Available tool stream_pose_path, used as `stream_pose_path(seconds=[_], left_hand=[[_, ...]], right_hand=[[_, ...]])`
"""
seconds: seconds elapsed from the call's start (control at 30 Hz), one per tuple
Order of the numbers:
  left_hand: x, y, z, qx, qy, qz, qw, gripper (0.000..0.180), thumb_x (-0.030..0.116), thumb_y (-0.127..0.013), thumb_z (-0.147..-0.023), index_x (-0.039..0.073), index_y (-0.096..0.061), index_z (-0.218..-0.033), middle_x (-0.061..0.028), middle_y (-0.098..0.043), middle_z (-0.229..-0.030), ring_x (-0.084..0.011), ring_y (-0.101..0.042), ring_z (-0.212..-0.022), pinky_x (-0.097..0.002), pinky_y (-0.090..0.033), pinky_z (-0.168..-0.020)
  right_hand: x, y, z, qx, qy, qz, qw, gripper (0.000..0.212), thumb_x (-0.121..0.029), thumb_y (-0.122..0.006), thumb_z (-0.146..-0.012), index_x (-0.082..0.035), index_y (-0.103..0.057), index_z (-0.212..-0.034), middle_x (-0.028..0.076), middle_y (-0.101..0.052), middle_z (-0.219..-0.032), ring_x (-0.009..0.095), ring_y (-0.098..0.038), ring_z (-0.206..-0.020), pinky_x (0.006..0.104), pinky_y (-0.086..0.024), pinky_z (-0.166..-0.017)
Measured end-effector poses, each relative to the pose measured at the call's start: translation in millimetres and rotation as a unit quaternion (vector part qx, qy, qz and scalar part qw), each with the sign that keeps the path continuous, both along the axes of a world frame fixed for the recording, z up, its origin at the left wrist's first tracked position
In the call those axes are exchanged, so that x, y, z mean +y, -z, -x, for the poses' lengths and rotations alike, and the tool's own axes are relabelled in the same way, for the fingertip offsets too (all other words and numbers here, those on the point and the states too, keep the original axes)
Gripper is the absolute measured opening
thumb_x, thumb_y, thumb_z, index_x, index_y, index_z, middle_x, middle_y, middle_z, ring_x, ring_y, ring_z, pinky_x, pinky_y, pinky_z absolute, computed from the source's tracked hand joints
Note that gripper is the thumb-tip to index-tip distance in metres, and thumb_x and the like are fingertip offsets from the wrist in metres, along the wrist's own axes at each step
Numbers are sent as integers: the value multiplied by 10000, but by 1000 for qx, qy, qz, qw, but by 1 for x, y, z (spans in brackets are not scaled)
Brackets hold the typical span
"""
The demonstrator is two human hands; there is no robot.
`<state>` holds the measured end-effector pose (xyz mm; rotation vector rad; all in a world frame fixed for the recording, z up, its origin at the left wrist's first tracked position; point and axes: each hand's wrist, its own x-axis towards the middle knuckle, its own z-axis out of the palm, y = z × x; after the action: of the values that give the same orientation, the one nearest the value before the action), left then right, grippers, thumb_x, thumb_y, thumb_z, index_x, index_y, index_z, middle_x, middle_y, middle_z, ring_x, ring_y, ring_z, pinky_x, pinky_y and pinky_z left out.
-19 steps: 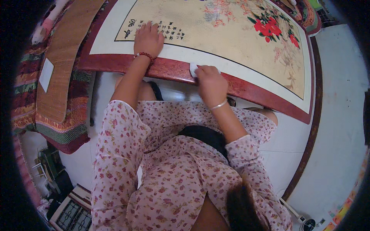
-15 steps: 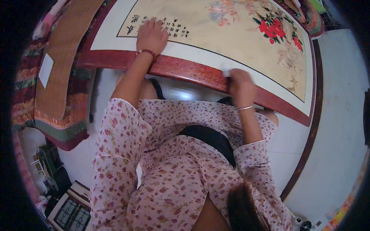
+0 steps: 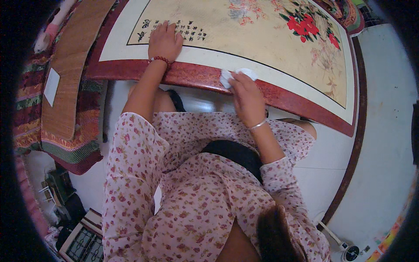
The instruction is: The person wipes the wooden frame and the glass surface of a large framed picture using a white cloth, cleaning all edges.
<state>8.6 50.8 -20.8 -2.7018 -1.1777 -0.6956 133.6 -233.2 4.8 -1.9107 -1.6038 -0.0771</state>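
Observation:
A large flower painting with red blossoms and brush writing lies before me, inside a white border and a glossy red-brown frame. My left hand rests palm down over the writing and border at the left, fingers spread a little and holding nothing. A red bead bracelet circles its wrist. My right hand grips a crumpled white wipe at the frame's near edge, right of the middle. The wipe touches the frame and the white border, one part sticking out left of the fingers. A silver bangle is on that wrist.
To the left is a seat with a striped woven cover, a brown mat and a white card on it. A pale wall with a dark skirting stands at the right. A small fan-like object is at the lower right.
My right hand has slid left along the frame's near edge with the wipe, which now shows more plainly. My left hand stays on the painting; the view has shifted slightly.

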Motion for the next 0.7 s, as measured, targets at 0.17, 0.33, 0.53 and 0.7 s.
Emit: stream_pose_path(seconds=[0.17,0.33,0.53,0.7], left_hand=[[-3,-8,8,1,-4,-5,1000,429,299,-493,-886,29,-558,-1214,-203,-512,-1323,-365,-480,-1220,-452,-366,-1040],[-1,-6,6,6,-21,-5,1000,437,314,-504,-873,47,-578,-1211,-182,-532,-1318,-345,-485,-1227,-455,-348,-1056],[-1,-7,-1,-18,-1,41,999,431,309,-509,-871,52,-580,-1209,-192,-521,-1327,-344,-468,-1241,-448,-329,-1070],[-1,-3,6,-18,-4,17,1000,438,305,-505,-873,46,-567,-1221,-196,-515,-1330,-348,-458,-1250,-452,-325,-1067]], right_hand=[[-47,-9,-58,-128,66,140,980,441,-238,-550,-910,-72,-504,-1315,170,-477,-1386,375,-428,-1290,489,-339,-1055],[-22,-4,-54,-27,119,135,983,545,-377,-467,-958,-55,-421,-1395,195,-373,-1464,429,-316,-1353,533,-263,-1091],[9,-11,19,-87,7,138,987,612,-436,-517,-913,-48,-431,-1379,196,-399,-1442,391,-335,-1351,525,-242,-1107],[-47,-13,-50,-99,53,183,977,566,-390,-509,-930,-33,-441,-1364,191,-395,-1445,348,-377,-1333,468,-295,-1094]])
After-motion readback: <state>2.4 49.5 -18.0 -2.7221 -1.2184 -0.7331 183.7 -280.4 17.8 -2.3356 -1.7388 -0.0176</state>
